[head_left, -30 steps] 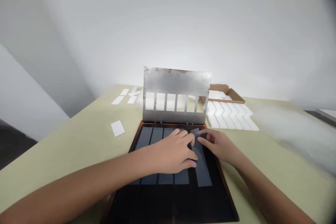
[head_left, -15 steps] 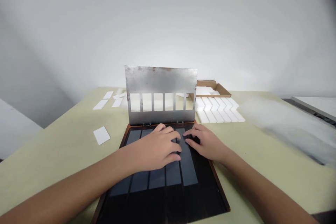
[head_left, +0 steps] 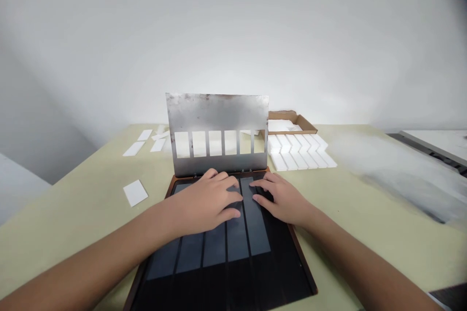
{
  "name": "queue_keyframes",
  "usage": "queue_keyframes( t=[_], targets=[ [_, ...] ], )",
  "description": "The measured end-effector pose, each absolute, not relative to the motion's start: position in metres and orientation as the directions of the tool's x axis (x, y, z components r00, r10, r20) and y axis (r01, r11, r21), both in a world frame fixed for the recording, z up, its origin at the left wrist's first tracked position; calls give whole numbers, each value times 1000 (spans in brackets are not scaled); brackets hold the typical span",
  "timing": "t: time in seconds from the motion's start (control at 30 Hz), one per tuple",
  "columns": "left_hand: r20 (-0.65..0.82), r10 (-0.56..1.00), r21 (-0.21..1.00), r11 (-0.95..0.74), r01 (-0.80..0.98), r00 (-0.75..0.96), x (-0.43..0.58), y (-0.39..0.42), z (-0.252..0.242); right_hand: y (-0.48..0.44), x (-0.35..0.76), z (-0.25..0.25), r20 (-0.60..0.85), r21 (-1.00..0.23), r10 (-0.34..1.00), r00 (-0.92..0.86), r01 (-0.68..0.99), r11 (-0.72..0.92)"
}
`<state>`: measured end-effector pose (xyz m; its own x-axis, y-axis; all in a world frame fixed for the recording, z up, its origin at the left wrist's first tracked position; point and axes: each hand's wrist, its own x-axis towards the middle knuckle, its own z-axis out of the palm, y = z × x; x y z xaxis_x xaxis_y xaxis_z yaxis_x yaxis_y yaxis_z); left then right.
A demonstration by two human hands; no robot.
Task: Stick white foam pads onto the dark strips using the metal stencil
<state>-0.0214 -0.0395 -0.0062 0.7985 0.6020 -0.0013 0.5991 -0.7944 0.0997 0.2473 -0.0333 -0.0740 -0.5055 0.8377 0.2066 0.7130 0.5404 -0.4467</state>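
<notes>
Grey strips [head_left: 237, 238], five showing, lie on a black board [head_left: 226, 291] at bottom centre, directly under both hands. The left hand [head_left: 206, 202] and right hand [head_left: 282, 199] rest open on them, grasping nothing. Above stands a steel plate [head_left: 217, 112] with six slots; one white card [head_left: 135, 193] lies left of the board.

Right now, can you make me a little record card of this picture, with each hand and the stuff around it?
Left hand: flat on long grey strips lying side by side
Right hand: fingers on the rightmost grey strip
Under them: black rectangular board with a brown edge
Behind: dull steel plate with six rectangular slots, standing upright
Nearby: white rectangular card, white bars in zigzag rows, brown cardboard tray
</notes>
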Motion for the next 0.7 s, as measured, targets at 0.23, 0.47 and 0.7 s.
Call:
queue_keyframes(
  t=[0.23, 0.47, 0.7],
  targets=[
    [87, 702, 76, -713, 697, 707, -60, -30, 30, -34, 247, -71, 195, -456, 841, -505, 713, 534],
    [208, 747, -7, -645, 764, 632, -102, -36, 67, -35, 247, -72, 192, -464, 845, -499, 713, 526],
    [130, 784, 48, -617, 785, 608, -104, -60, 90, -35, 247, -74, 205, -480, 849, -487, 706, 520]
  ],
)
